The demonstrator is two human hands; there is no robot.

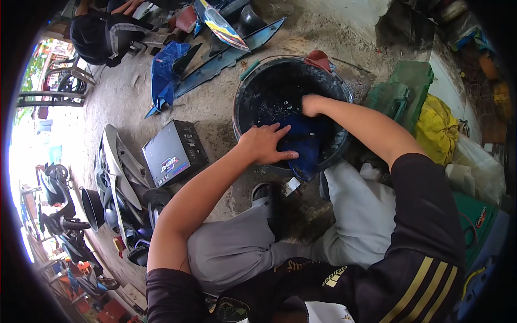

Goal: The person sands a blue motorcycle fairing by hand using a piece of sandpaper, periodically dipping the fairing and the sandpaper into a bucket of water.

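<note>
Left hand (265, 143) fingers (280, 131) spread apart and pressed flat on a dark blue plastic panel (301, 148), not curled round it. Right hand (311, 105) sunk into the black bucket (253, 89) at the panel's upper end; fingers hidden behind the knuckles, so cannot tell whether closed on the panel or only resting against it.

Panel lying partly inside the bucket, leaning on the near rim, lower tip poking out over the edge toward the knees. Long axis running from the far inside of the bucket down toward the body, pointed end nearest the person, broad end deep in the bucket.

Likely risks, judged from this: wet, smooth plastic under a flat palm, so easy to slip sideways and drop back into the bucket with a splash. Weight leaning on one rim, so possible tipping of the bucket toward the grey trouser legs (231, 245). Narrow tip over the rim, so prone to flex or crack if pushed down hard.

Around: concrete floor (215, 116), a boxy battery (173, 152) left of the bucket, more blue panels (169, 72) beyond, a green crate (401, 89) and a yellow bag (435, 126) to the right.
</note>
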